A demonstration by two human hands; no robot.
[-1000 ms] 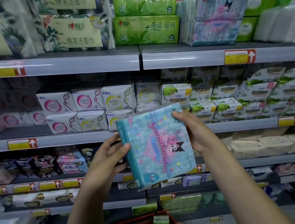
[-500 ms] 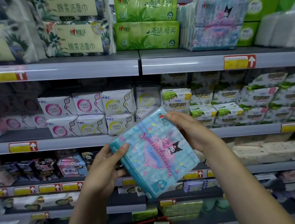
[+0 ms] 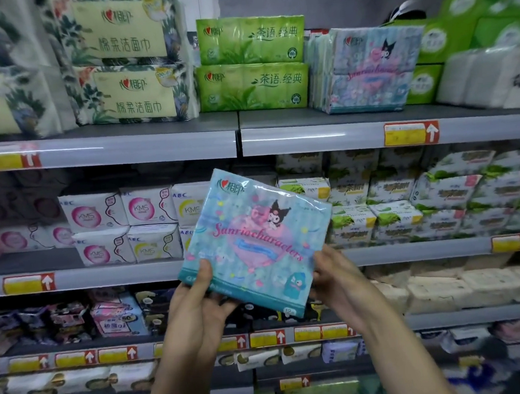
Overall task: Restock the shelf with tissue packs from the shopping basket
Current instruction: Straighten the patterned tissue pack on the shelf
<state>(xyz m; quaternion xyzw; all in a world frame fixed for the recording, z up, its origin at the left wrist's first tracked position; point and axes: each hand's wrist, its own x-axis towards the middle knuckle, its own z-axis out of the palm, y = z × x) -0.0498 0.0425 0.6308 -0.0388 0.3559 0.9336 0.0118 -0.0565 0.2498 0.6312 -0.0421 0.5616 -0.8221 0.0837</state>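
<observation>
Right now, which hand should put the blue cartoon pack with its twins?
Probably the right hand: it grips the blue pack by its right edge, nearest the matching stack up right on the top shelf. The left hand holds the opposite corner.

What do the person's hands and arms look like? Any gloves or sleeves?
No gloves and no sleeves in view: the left hand and right hand are bare, and so are both forearms. I see no rings, watch or bracelet.

Shop: stocked shelves (image 3: 310, 138), price tags (image 3: 411, 133).
</observation>
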